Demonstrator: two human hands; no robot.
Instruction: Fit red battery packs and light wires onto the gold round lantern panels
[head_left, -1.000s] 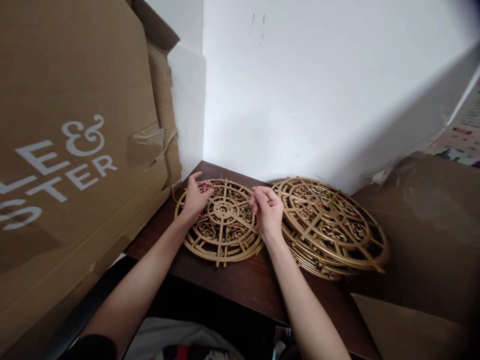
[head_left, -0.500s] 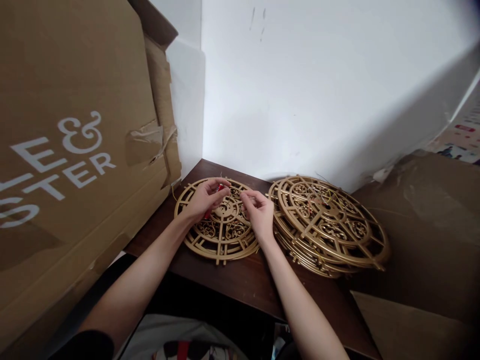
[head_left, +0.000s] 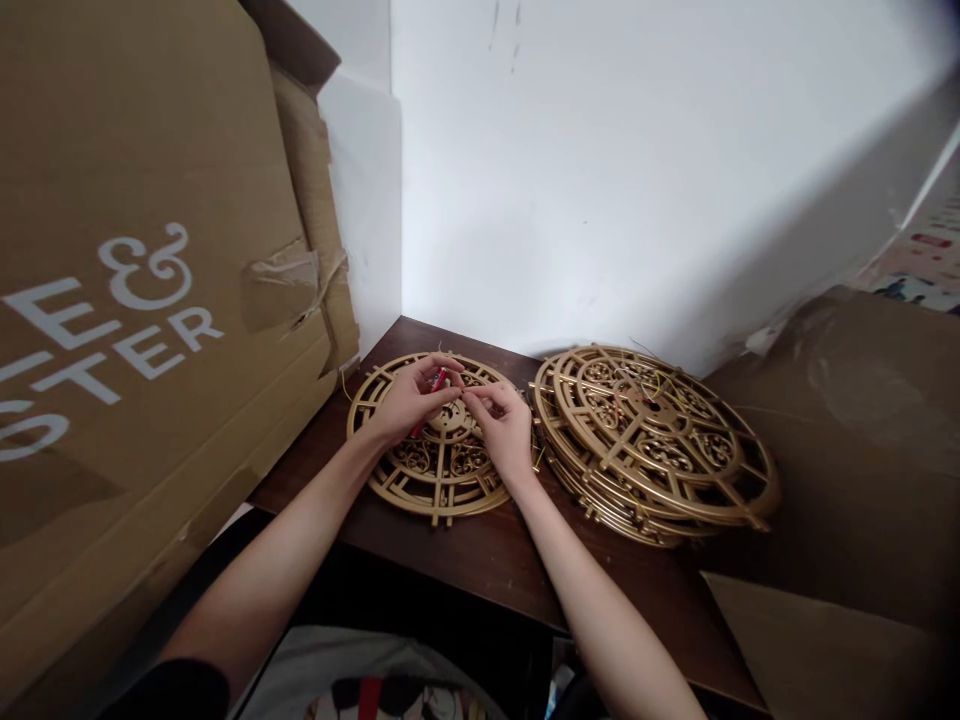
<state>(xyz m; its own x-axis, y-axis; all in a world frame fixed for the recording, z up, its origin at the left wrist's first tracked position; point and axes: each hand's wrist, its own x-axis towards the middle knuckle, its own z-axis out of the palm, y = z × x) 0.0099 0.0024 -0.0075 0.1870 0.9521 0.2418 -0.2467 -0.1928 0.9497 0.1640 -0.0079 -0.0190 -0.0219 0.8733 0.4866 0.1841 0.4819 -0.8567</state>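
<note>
A round gold openwork disc [head_left: 439,508], with scrollwork panels and a slotted hub, lies flat on the dark wooden table [head_left: 480,560]. Above its middle, my left hand [head_left: 409,405] is closed around a slim red tool [head_left: 439,379], whose kind is mostly hidden by the palm and fingers. My right hand [head_left: 506,425] is pinched, its thumb and fingertips meeting those of the left over the hub. Whatever lies in that pinch is too small to make out. Thin yellow wire shows beside the disc, just right of my right wrist.
To the right stands a stack of similar gold discs [head_left: 675,480], with thin wires [head_left: 660,385] on top. A large printed cardboard box [head_left: 172,420] borders the table on the left, and another cardboard box [head_left: 847,460] on the right. Behind is a white wall [head_left: 570,200].
My right hand has moved left, so its fingertips now touch those of my left hand. The left hand keeps its hold on the red tool. The view has shifted slightly.
</note>
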